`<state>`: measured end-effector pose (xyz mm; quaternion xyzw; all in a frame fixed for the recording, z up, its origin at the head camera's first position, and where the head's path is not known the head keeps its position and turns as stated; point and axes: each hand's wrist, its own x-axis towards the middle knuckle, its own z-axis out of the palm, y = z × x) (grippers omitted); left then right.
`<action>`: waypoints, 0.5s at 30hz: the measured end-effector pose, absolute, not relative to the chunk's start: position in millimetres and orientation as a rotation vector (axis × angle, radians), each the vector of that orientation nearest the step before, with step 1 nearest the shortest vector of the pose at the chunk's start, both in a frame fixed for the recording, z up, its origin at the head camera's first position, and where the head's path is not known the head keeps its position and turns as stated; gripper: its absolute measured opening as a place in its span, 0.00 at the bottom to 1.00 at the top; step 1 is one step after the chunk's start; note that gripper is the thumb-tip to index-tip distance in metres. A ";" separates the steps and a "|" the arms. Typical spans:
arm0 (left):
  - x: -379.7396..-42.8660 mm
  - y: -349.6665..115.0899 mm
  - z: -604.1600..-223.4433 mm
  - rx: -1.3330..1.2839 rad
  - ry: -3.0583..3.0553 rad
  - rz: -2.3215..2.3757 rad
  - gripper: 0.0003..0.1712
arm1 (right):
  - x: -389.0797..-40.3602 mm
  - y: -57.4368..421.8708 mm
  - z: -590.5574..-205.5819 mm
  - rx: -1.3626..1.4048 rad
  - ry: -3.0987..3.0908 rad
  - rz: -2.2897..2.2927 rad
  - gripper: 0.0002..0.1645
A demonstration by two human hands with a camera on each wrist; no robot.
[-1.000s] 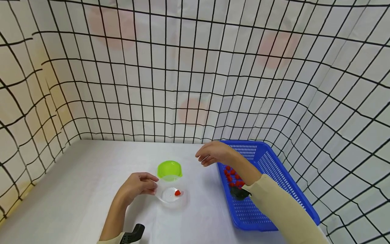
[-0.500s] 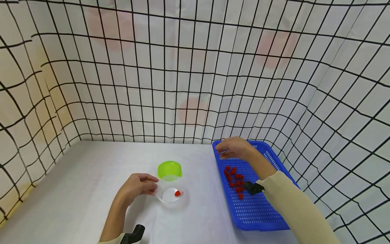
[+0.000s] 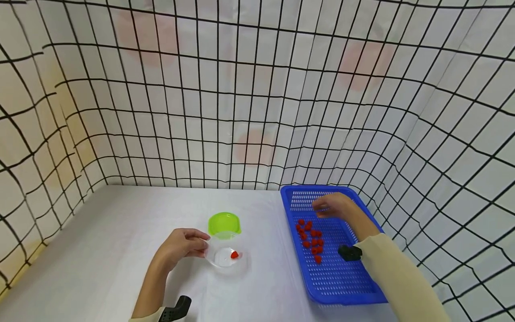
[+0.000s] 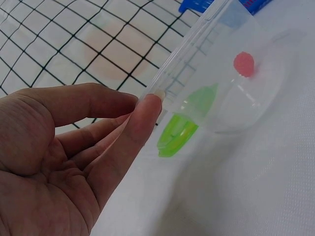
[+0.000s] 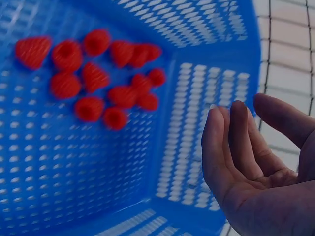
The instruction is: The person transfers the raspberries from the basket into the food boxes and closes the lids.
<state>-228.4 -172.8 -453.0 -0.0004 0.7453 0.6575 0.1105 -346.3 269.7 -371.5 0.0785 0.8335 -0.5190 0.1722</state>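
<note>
My left hand (image 3: 179, 246) pinches the rim of a clear plastic bowl (image 3: 220, 263) between thumb and fingers. Inside the bowl is one red raspberry (image 4: 244, 64). Just behind it on the table lies a bright green dish-like piece (image 3: 223, 222), partly seen through the bowl's wall in the left wrist view. Over the far part of a blue plastic basket (image 3: 334, 286) hovers my right hand (image 3: 335, 206), its fingers loosely bent and holding nothing. Several red raspberries (image 5: 66, 55) are clustered on the basket floor, apart from that hand.
A white cloth-covered table (image 3: 108, 241) lies beneath everything. White sheeting with a black grid (image 3: 249, 107) rises at the back and both sides. The basket's raised rim stands along the table's right side.
My right hand has moved right, from beside the basket's left rim to above its interior, uncovering the raspberries. The left hand and the bowl have stayed in place.
</note>
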 end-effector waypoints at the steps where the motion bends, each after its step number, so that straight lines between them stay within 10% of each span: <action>1: -228.5 -172.9 -452.9 0.001 2.191 1.932 0.18 | -346.2 273.7 -374.7 0.247 2.369 -1.466 0.20; 15: -228.5 -173.2 -453.6 0.015 2.175 1.945 0.19 | -336.8 312.3 -412.3 0.418 2.254 -1.452 0.22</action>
